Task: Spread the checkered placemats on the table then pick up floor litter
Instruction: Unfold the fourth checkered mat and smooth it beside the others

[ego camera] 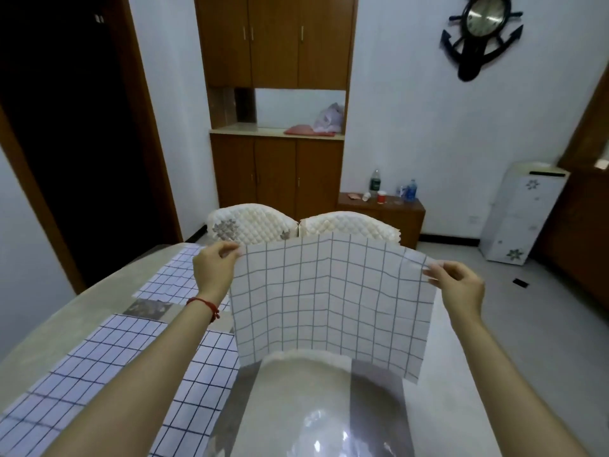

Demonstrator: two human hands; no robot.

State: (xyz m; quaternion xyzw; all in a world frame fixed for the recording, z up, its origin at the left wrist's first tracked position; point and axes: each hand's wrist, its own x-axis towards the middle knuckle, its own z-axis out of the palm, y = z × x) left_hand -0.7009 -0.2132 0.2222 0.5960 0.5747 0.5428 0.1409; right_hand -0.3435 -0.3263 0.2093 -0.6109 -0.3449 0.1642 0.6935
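Observation:
I hold a white placemat with a grey grid (329, 301) unfolded in the air above the table's right part. My left hand (214, 268) pinches its upper left corner and my right hand (458, 282) pinches its upper right corner. The mat hangs down, creased along its middle folds. Two more checkered placemats lie flat on the grey table (82, 308): one near me at the left (108, 374) and one farther away (174, 278). No floor litter is clearly visible, apart from a small dark object (520, 282) on the floor at the right.
Two chairs with quilted white covers (253, 225) stand at the table's far side. Behind them are a wooden cabinet (276, 173), a low side table with bottles and cups (382, 206), and a white water dispenser (517, 212). A dark doorway (66, 127) is at the left.

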